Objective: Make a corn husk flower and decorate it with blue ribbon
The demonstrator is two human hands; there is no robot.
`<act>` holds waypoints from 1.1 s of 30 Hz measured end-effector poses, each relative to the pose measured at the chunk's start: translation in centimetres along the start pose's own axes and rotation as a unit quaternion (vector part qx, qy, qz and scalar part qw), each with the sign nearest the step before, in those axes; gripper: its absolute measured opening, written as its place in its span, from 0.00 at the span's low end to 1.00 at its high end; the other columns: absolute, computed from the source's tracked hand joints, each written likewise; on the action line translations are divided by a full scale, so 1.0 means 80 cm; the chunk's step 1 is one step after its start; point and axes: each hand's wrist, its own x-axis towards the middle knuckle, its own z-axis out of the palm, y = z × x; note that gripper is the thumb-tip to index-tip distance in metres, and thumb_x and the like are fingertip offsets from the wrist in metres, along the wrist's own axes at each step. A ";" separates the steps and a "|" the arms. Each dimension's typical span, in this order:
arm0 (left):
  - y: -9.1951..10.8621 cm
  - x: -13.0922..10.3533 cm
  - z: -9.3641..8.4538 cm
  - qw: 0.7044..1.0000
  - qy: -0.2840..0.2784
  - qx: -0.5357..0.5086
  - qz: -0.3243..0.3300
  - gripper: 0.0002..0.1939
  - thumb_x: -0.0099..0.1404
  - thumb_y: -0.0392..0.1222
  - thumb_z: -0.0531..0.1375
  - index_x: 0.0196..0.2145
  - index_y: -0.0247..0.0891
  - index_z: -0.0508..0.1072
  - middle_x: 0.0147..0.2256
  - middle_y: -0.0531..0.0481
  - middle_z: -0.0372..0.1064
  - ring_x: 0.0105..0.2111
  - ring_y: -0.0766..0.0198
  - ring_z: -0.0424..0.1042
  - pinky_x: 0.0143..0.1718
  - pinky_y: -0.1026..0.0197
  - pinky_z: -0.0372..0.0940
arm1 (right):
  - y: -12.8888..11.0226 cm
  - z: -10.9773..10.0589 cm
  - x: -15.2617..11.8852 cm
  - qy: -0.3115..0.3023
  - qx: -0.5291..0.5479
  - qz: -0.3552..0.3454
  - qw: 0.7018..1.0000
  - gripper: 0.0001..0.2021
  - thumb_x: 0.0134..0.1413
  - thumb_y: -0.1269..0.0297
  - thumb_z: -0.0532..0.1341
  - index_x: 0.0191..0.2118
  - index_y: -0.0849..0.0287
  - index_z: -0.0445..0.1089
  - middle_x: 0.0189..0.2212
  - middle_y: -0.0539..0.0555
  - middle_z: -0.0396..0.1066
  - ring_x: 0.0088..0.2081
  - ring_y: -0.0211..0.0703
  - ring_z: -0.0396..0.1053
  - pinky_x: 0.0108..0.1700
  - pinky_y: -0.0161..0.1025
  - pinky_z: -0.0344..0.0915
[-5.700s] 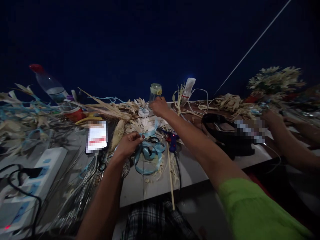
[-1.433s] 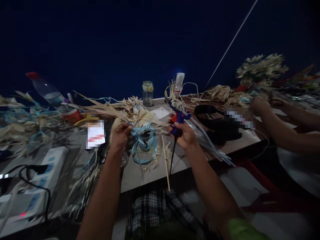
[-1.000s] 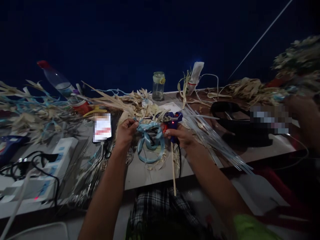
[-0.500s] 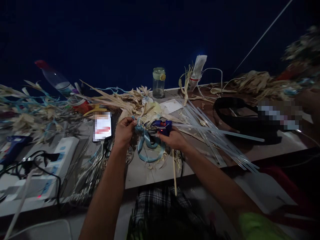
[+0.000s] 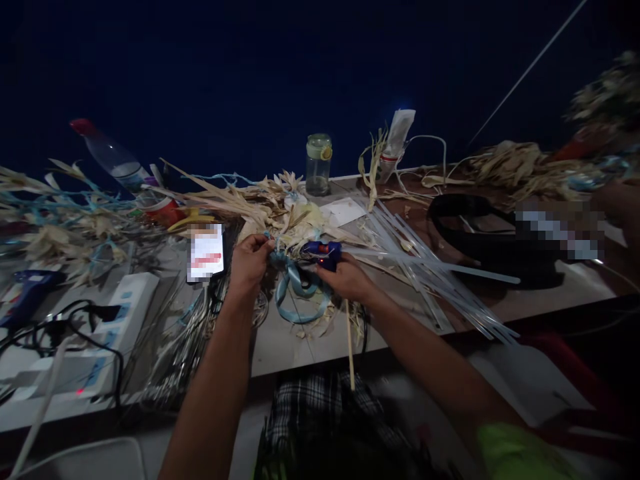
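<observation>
My right hand (image 5: 350,279) is wrapped round a dark blue hot glue gun (image 5: 331,249), its nozzle pointing left. A long translucent glue stick (image 5: 480,271) sticks out of the gun's back. Left of the nozzle, my left hand (image 5: 251,261) is closed in a pinch on the light blue ribbon (image 5: 281,312), close to its upper end. The rest of the ribbon lies in loops on the table below both hands. Dry corn husks (image 5: 295,230) are heaped just behind the nozzle, whose tip is hard to make out among them.
Loose glue sticks (image 5: 440,287) lie to the right, near a black strap (image 5: 455,207). A glass bottle (image 5: 319,167) stands at the back. Leftward are a lit phone (image 5: 205,253), thin wires (image 5: 187,340), a power strip (image 5: 133,300) and another glue gun (image 5: 27,293). A person's blurred hand shows far right.
The glue gun and its stick have shifted slightly left, towards my left hand. My left hand keeps its pinch in nearly the same place.
</observation>
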 end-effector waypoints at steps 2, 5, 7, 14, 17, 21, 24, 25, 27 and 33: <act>0.002 0.000 0.000 1.000 0.008 0.001 0.001 0.08 0.44 0.39 0.62 0.23 0.34 0.67 0.18 0.57 0.59 0.19 0.74 0.54 0.21 0.68 0.49 | 0.001 0.000 0.001 0.006 -0.012 -0.015 1.000 0.13 0.49 0.58 0.57 0.36 0.58 0.73 0.30 0.53 0.74 0.41 0.46 0.68 0.44 0.38 0.62; 0.006 -0.001 0.000 1.000 0.018 0.010 0.002 0.07 0.45 0.39 0.62 0.23 0.34 0.67 0.18 0.58 0.58 0.18 0.74 0.54 0.20 0.68 0.48 | 0.002 -0.002 0.001 0.000 -0.019 -0.038 0.999 0.12 0.48 0.57 0.57 0.34 0.56 0.73 0.30 0.52 0.74 0.41 0.46 0.68 0.45 0.38 0.62; 0.009 -0.002 0.001 1.000 0.020 0.014 0.000 0.07 0.45 0.39 0.61 0.22 0.34 0.67 0.17 0.58 0.57 0.18 0.74 0.53 0.20 0.67 0.48 | 0.001 -0.003 0.001 -0.003 -0.023 -0.038 0.999 0.12 0.48 0.56 0.57 0.34 0.56 0.73 0.31 0.53 0.73 0.40 0.46 0.69 0.45 0.39 0.62; 0.004 -0.001 0.001 1.000 0.006 -0.012 0.003 0.08 0.44 0.39 0.62 0.22 0.34 0.67 0.18 0.58 0.58 0.18 0.74 0.54 0.20 0.68 0.48 | -0.003 -0.004 0.002 -0.004 -0.034 0.018 0.999 0.13 0.47 0.56 0.58 0.34 0.58 0.73 0.31 0.54 0.73 0.37 0.46 0.69 0.44 0.41 0.63; 0.000 0.000 0.001 1.000 0.008 -0.009 0.004 0.08 0.44 0.40 0.62 0.23 0.34 0.67 0.18 0.58 0.58 0.18 0.74 0.54 0.20 0.68 0.48 | 0.000 -0.001 0.004 -0.005 -0.021 -0.008 1.000 0.15 0.48 0.55 0.57 0.36 0.58 0.72 0.33 0.54 0.73 0.38 0.46 0.69 0.44 0.40 0.63; 0.002 -0.001 0.001 1.000 0.019 -0.008 0.007 0.09 0.45 0.40 0.62 0.23 0.34 0.67 0.19 0.57 0.59 0.19 0.74 0.54 0.20 0.68 0.49 | 0.004 0.001 0.004 -0.019 -0.044 -0.017 0.999 0.15 0.49 0.54 0.56 0.33 0.59 0.73 0.33 0.56 0.73 0.39 0.48 0.69 0.46 0.41 0.62; 0.005 -0.001 0.000 1.000 0.026 -0.004 0.009 0.08 0.45 0.40 0.62 0.23 0.34 0.67 0.19 0.56 0.59 0.19 0.74 0.55 0.21 0.68 0.49 | 0.002 -0.002 0.002 -0.018 -0.031 -0.011 0.999 0.13 0.47 0.56 0.57 0.30 0.59 0.72 0.30 0.54 0.73 0.36 0.46 0.69 0.43 0.41 0.63; 0.005 -0.002 -0.001 1.000 0.028 0.000 0.006 0.08 0.45 0.40 0.62 0.23 0.34 0.67 0.19 0.57 0.59 0.19 0.74 0.54 0.20 0.68 0.49 | 0.000 -0.004 0.002 -0.017 -0.023 -0.002 1.000 0.12 0.47 0.56 0.58 0.30 0.59 0.72 0.29 0.53 0.73 0.35 0.45 0.69 0.42 0.40 0.63; 0.006 -0.002 -0.001 1.000 0.024 0.000 -0.001 0.08 0.45 0.40 0.62 0.23 0.34 0.67 0.18 0.57 0.58 0.18 0.74 0.53 0.20 0.68 0.48 | -0.004 -0.007 0.001 -0.008 -0.012 0.017 1.000 0.10 0.45 0.57 0.58 0.28 0.59 0.71 0.27 0.53 0.72 0.33 0.44 0.68 0.41 0.40 0.63; 0.005 -0.003 0.001 1.000 0.014 -0.013 -0.004 0.08 0.44 0.40 0.62 0.22 0.35 0.67 0.18 0.57 0.58 0.18 0.74 0.54 0.20 0.68 0.49 | -0.005 -0.005 0.004 -0.001 0.000 0.018 1.000 0.10 0.45 0.58 0.59 0.29 0.59 0.72 0.28 0.53 0.72 0.36 0.45 0.68 0.43 0.40 0.63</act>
